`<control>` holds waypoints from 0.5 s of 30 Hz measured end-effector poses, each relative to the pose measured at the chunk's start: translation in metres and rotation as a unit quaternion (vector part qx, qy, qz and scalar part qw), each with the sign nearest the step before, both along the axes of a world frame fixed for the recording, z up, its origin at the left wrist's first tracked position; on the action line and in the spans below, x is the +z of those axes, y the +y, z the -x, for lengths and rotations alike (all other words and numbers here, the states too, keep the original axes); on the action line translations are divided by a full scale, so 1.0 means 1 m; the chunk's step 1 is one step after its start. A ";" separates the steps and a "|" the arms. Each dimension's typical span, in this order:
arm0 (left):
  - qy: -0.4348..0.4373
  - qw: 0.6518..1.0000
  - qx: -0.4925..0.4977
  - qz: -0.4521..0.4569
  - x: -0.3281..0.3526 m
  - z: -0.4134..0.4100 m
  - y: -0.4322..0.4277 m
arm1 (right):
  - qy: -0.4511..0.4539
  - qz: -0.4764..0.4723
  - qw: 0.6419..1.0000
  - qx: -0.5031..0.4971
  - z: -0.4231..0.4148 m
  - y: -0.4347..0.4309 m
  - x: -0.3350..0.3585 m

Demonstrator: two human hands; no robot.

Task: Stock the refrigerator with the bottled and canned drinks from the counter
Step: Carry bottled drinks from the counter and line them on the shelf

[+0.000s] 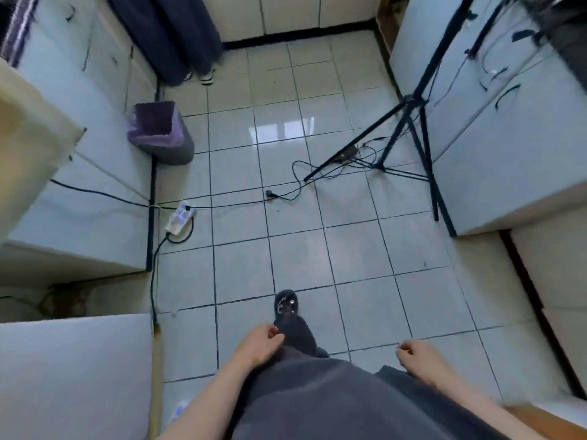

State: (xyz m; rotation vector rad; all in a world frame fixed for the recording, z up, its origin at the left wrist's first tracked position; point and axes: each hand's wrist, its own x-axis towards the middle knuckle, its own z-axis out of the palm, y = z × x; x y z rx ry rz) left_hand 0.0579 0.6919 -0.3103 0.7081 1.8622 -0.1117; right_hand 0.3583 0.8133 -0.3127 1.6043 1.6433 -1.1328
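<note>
Fingers [273, 335] on my left hand [259, 344] and right hand [417, 357] hang loosely curled, holding nothing, over the pale tiled floor [317, 236]. No drinks show; I judge I'm between loads, needing the table next.

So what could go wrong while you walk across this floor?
1. A black cable lies across the tiles ahead of the shoe. A foot might catch it and tug the power strip.
2. The tripod spreads its legs over the floor on the right, so it could trip someone or get knocked.
3. The left hand and right hand hold nothing now. A stumble while carrying drinks could drop them.
</note>
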 end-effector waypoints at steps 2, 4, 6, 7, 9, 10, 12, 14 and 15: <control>0.015 1.000 -0.024 0.004 0.001 0.000 0.031 | 0.005 0.001 0.999 -0.049 -0.017 0.006 0.001; 0.028 0.998 -0.054 0.019 -0.001 -0.002 0.064 | 0.004 0.013 0.998 -0.067 -0.032 0.013 -0.001; 0.033 0.996 -0.083 0.021 -0.012 -0.004 0.100 | 0.006 0.025 0.995 -0.101 -0.045 0.024 -0.002; 0.031 0.994 -0.104 0.023 -0.019 -0.007 0.119 | 0.007 0.026 0.992 -0.124 -0.053 0.030 -0.002; 0.020 0.988 -0.150 0.042 -0.036 -0.015 0.164 | -0.002 0.030 0.985 -0.170 -0.076 0.045 -0.001; 0.021 0.981 -0.183 0.054 -0.044 -0.019 0.190 | -0.008 0.034 0.980 -0.197 -0.090 0.054 0.001; 0.034 0.961 -0.264 0.073 -0.053 -0.032 0.243 | -0.019 0.026 0.967 -0.252 -0.117 0.070 0.012; 0.042 0.941 -0.330 0.060 -0.052 -0.059 0.312 | -0.027 -0.003 0.946 -0.324 -0.142 0.089 0.020; 0.040 0.935 -0.350 0.042 -0.048 -0.076 0.347 | -0.029 -0.016 0.933 -0.358 -0.154 0.097 0.022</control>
